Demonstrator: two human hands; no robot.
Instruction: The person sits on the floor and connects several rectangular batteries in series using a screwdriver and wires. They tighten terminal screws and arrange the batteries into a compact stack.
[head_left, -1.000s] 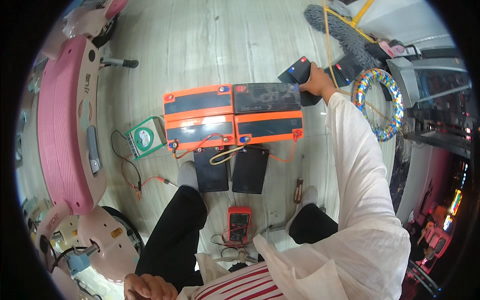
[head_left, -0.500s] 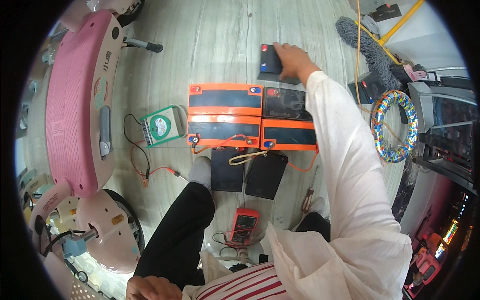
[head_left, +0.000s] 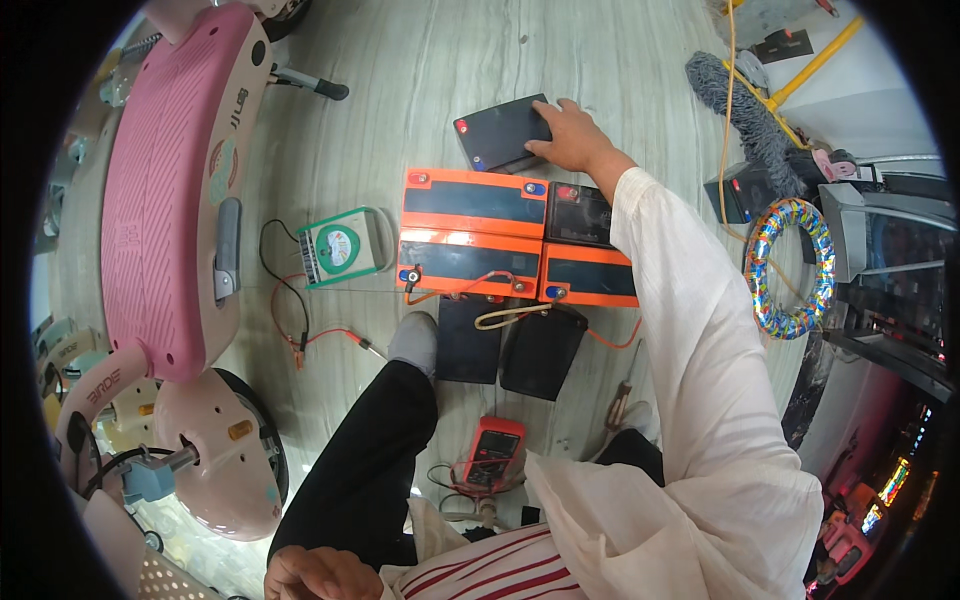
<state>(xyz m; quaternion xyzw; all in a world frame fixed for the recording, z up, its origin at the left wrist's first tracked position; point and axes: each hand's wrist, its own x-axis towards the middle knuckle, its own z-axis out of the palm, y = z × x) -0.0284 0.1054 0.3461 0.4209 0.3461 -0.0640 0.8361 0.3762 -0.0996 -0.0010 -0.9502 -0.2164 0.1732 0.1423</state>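
Observation:
My right hand (head_left: 578,138) reaches past the battery group and grips the right end of a loose black battery (head_left: 497,130). Its thumb is on the near edge and its fingers are over the far corner. That battery lies slightly turned, its red and blue terminals at the left end. Just nearer sit orange-and-black batteries (head_left: 474,203) side by side, with a black battery (head_left: 578,214) at their right, partly behind my sleeve. Wires cross the nearer row to two black batteries (head_left: 543,352). At the lower edge, my left hand (head_left: 322,574) rests by my thigh with curled fingers, holding nothing visible.
A green-and-white dial tester (head_left: 340,248) with red and black clip leads lies left of the batteries. Between my feet is a red multimeter (head_left: 494,452). A pink scooter (head_left: 165,190) stands at left. At right are a grey mop (head_left: 740,120) and a colourful wrapped ring (head_left: 790,268).
My right hand has moved the loose black battery leftward and turned it, so its terminal end now points left. My left hand stays by my thigh. The whole view has shifted slightly.

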